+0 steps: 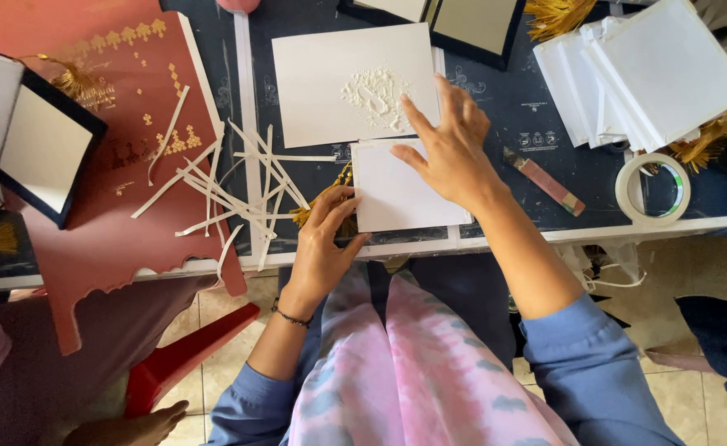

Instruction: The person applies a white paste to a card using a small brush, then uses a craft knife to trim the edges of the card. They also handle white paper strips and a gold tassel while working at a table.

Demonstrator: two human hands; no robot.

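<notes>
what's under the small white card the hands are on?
A gold tassel sticks out from beneath the small white card at its left edge, by the left hand. The right hand presses on top. How far the tassel runs underneath is covered.

Box: red card (124,124) with gold patterns, lying flat on the left of the table.
Marks: small white printed signs (537,140) on the dark blue table top, right of the middle.
</notes>
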